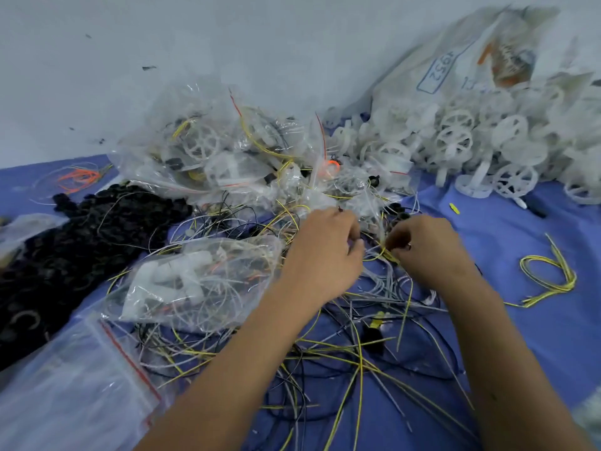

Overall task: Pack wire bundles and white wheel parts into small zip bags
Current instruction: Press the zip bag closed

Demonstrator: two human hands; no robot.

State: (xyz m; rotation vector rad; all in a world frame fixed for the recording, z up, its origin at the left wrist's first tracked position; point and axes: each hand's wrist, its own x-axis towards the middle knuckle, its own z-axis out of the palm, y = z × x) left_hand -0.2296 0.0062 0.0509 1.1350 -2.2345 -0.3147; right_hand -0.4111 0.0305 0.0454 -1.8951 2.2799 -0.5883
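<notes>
A tangle of loose yellow, white and black wires [351,346] spreads over the blue cloth [527,336] in front of me. My left hand [322,252] and my right hand [426,249] meet above the tangle, each with curled fingers pinching thin yellow and white wires between them. White wheel parts [461,141] lie heaped at the back right. A filled zip bag [201,281] with white parts and wires lies just left of my left wrist. Empty zip bags with red strips [81,379] sit at the near left.
Packed bags [227,154] pile up against the wall at centre back. A heap of black parts [81,242] covers the left. A large white sack [465,56] leans at the back right. A looped yellow wire bundle [549,275] lies apart on the right.
</notes>
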